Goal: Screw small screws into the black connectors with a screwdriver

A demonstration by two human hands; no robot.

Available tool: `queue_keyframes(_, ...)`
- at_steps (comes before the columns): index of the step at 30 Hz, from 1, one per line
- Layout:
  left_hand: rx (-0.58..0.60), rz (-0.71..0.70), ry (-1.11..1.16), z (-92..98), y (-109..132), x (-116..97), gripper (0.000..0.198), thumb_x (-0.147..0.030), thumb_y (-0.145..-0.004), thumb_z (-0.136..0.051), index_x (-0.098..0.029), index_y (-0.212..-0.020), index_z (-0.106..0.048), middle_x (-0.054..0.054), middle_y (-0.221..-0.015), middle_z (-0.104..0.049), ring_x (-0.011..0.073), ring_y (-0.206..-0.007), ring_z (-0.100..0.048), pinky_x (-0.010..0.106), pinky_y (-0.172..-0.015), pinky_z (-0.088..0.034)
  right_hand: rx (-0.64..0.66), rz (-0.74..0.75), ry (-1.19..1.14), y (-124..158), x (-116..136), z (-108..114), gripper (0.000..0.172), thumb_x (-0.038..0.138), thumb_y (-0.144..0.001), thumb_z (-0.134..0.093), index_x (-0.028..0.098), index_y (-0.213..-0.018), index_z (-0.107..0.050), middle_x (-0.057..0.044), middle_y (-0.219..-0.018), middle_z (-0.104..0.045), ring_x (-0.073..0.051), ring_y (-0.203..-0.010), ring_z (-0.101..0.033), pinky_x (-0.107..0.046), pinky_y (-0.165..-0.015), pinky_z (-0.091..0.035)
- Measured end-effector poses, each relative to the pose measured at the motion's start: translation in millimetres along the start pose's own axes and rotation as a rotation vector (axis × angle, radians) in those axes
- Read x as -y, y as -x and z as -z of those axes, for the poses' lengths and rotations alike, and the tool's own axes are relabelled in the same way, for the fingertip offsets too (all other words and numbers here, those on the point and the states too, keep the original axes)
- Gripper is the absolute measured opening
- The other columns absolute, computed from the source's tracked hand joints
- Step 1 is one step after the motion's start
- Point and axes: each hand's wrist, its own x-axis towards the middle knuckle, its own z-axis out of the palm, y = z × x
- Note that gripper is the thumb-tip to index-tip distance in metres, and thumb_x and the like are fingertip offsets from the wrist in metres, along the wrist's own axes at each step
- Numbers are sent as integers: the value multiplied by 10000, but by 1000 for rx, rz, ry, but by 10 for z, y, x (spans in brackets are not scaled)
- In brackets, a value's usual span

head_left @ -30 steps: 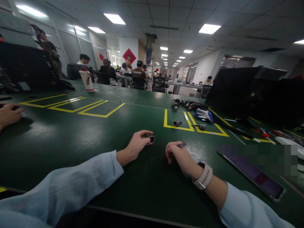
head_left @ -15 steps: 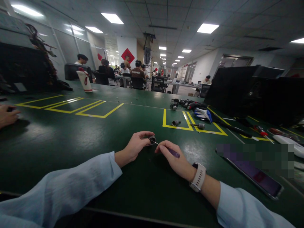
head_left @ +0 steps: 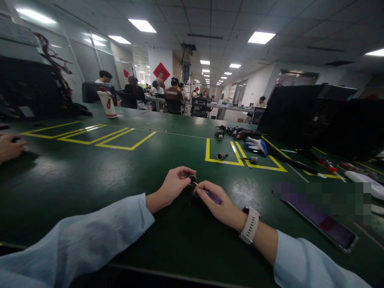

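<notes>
Between thumb and fingers, my left hand (head_left: 175,184) grips a small round metal cup-shaped part (head_left: 193,179), its open end turned toward my right hand. My right hand (head_left: 216,202) is closed around a small screwdriver (head_left: 214,197) with a purple handle. The thin shaft points into the mouth of the metal part; its tip is hidden there. Both hands are held just over the green table (head_left: 120,172). Farther off lie two similar metal parts with shafts, one cup-like piece (head_left: 222,156) and another piece (head_left: 253,160), by the yellow tape.
A phone (head_left: 321,220) lies to the right. Behind it are a red-handled screwdriver (head_left: 329,165), gloves (head_left: 256,145) and a pile of dark tools (head_left: 237,131). A white cup (head_left: 107,104) stands at the back left. Another person's hand (head_left: 11,148) rests at the left edge.
My right hand has moved slightly left toward the metal part, and the screwdriver handle has shifted with it. My left hand still holds the part, its mouth tilted a little differently.
</notes>
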Motion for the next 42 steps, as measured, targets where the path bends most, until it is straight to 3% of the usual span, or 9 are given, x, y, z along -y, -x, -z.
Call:
queue_keyframes(36, -18, 10, 6, -10, 24, -54, 206, -29, -655, -541, -135, -807, -630, 89, -1008, -680, 202, -920, -626, 347, -789, -513, -52, 12, 48, 2, 3, -9, 209, 253, -892, -427, 197, -882, -628, -32, -822, -622, -156, -802, -568, -302, -761, -438)
queue_keyframes(42, -13, -1, 3, -3, 12, -38, 243, -25, -635, -539, -142, -817, -650, 81, -1027, -679, 202, -947, -619, 360, -845, -488, -41, 26, 45, 8, -4, -9, 217, 270, -896, -419, 201, -913, -624, -29, -833, -620, -159, -804, -566, -304, -765, -439)
